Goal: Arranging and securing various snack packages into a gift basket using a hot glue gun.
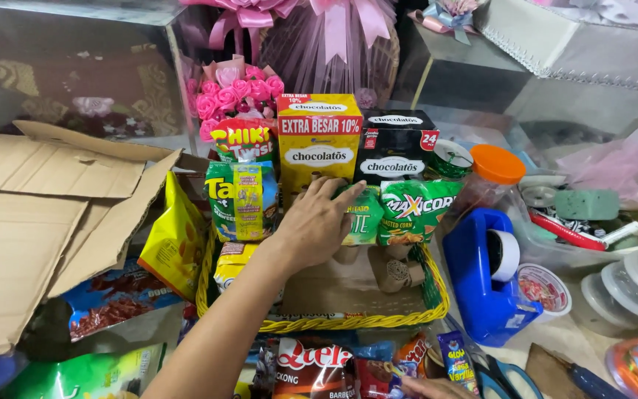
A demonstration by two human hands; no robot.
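Note:
My left hand point(317, 222) reaches from the lower left into a yellow woven basket point(319, 323). Its fingers are curled over the top of a green snack packet point(364, 216) that stands upright in the basket. Another green corn-snack packet point(413, 210) stands just right of it. Behind them are a yellow box point(317, 140) and a black box point(395, 151), both upright. A green-and-yellow packet point(241, 199) stands to the left of my hand. Only the fingertips of my right hand point(428, 387) show at the bottom edge, lying on small snack sachets point(458, 360).
Open cardboard flaps point(38, 199) fill the left. A yellow bag point(175, 240) leans on the basket. A blue tape dispenser point(485, 277), an orange-lidded jar point(496, 168) and stacked clear lids point(636, 281) are at the right. Pink paper roses point(234, 92) stand behind.

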